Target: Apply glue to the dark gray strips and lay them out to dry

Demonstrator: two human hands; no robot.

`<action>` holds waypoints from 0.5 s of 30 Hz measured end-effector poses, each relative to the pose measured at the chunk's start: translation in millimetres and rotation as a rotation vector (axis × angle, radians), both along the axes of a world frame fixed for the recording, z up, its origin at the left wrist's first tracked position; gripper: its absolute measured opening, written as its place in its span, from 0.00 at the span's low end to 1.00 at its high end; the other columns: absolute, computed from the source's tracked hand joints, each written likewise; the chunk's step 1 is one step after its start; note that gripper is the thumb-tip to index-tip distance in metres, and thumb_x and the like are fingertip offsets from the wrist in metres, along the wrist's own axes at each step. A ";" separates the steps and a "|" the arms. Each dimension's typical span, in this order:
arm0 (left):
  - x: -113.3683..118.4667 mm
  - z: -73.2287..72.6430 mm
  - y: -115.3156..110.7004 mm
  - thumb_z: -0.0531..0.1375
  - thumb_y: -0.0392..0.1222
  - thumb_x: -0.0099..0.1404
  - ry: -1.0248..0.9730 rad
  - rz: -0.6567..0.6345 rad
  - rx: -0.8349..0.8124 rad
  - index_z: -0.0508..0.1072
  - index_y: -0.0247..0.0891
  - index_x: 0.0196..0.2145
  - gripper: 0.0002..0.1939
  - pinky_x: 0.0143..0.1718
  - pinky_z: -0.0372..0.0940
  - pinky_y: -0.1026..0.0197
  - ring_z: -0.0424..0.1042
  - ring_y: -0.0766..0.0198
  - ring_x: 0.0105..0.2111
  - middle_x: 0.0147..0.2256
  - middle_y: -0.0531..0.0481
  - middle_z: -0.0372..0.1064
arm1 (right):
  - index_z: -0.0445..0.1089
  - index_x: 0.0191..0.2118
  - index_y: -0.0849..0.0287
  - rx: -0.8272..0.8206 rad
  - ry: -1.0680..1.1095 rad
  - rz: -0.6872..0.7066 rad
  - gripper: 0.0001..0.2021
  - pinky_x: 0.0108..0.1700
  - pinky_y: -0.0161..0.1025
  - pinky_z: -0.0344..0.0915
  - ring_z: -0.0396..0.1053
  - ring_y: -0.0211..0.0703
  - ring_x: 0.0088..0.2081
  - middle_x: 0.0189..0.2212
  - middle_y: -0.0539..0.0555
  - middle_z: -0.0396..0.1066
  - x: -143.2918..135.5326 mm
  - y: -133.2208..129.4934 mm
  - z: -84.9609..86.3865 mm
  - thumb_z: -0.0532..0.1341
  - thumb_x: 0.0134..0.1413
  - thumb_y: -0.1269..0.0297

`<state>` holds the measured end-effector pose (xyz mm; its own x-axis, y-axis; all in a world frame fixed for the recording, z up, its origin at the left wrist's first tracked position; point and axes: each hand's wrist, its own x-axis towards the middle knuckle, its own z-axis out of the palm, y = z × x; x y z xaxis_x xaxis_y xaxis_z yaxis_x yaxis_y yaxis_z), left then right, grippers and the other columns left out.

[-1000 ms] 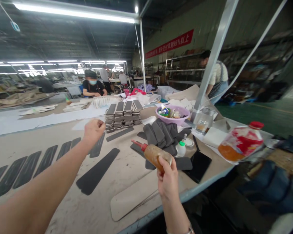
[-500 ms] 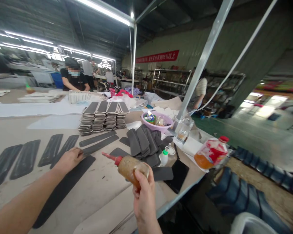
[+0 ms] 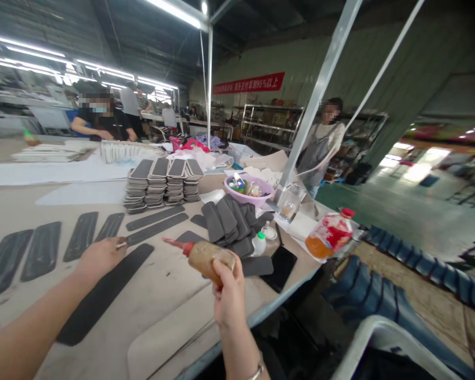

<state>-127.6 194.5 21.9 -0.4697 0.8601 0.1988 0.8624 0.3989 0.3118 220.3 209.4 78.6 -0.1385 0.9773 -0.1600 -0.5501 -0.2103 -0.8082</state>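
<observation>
My right hand [image 3: 230, 293] is wrapped round a squeeze bottle [image 3: 208, 258] of brownish liquid. Its red nozzle tilts up and points left over the table. My left hand [image 3: 105, 256] is closed, fingers pinched, at the left end of a long dark grey strip [image 3: 158, 229]. A small pale tip shows at those fingers, too little to name. Below lies a wide dark strip [image 3: 108, 295], partly behind my left forearm. Several glossy dark pieces [image 3: 41, 250] lie in a row at left. Right of the bottle's nozzle is a heap of loose dark grey pieces [image 3: 225, 219].
Stacks of grey pale-edged pieces [image 3: 142, 184] stand behind. A purple basin [image 3: 253, 198], a green-capped white bottle [image 3: 259, 244], a glass jar [image 3: 291, 203], a red-capped jug [image 3: 330, 232] and a black phone-like slab [image 3: 281, 268] sit at right. A metal post [image 3: 320, 95] rises there. Other people work beyond.
The view has shifted a little. My left hand has drawn slightly left, and a pale tip now shows at its fingers. My right hand still holds the bottle. A person behind the post has come into fuller view.
</observation>
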 end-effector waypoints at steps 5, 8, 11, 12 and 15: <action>32.2 24.0 -63.4 0.50 0.52 0.60 0.001 0.021 -0.242 0.74 0.35 0.42 0.22 0.45 0.62 0.61 0.71 0.56 0.45 0.45 0.43 0.73 | 0.64 0.41 0.54 0.032 -0.024 -0.023 0.21 0.15 0.26 0.39 0.51 0.28 0.19 0.30 0.45 0.66 2.1 -3.7 2.5 0.68 0.38 0.58; 50.1 24.9 -104.1 0.51 0.52 0.61 0.012 0.033 -0.309 0.75 0.36 0.41 0.22 0.44 0.62 0.62 0.71 0.57 0.44 0.45 0.43 0.72 | 0.65 0.41 0.54 0.052 -0.026 -0.008 0.22 0.15 0.26 0.40 0.50 0.27 0.18 0.29 0.45 0.65 2.1 -7.2 1.4 0.69 0.37 0.58; 62.4 16.7 -135.3 0.53 0.50 0.60 0.039 0.004 -0.364 0.76 0.34 0.40 0.20 0.44 0.62 0.60 0.71 0.56 0.43 0.45 0.41 0.72 | 0.65 0.40 0.54 0.071 -0.044 0.004 0.22 0.16 0.26 0.42 0.51 0.27 0.18 0.28 0.44 0.65 2.2 -12.1 1.2 0.69 0.36 0.58; 65.5 13.3 -142.1 0.54 0.48 0.60 0.052 -0.016 -0.370 0.76 0.34 0.39 0.18 0.44 0.62 0.60 0.71 0.56 0.42 0.44 0.41 0.72 | 0.65 0.40 0.54 0.078 -0.047 0.007 0.22 0.16 0.26 0.42 0.51 0.27 0.18 0.28 0.44 0.65 2.4 -13.5 1.0 0.70 0.36 0.58; 72.8 4.9 -151.1 0.54 0.43 0.60 0.116 -0.079 -0.343 0.77 0.35 0.33 0.13 0.44 0.62 0.60 0.70 0.57 0.41 0.39 0.41 0.72 | 0.64 0.41 0.54 0.089 -0.052 0.012 0.23 0.16 0.26 0.41 0.50 0.26 0.18 0.29 0.43 0.65 3.3 -16.3 -1.3 0.70 0.35 0.58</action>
<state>-54.9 43.3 26.8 -0.3901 0.9189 -0.0596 0.9166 0.3937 0.0699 223.6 193.1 77.3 -0.1441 0.9864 -0.0795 -0.5050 -0.1424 -0.8513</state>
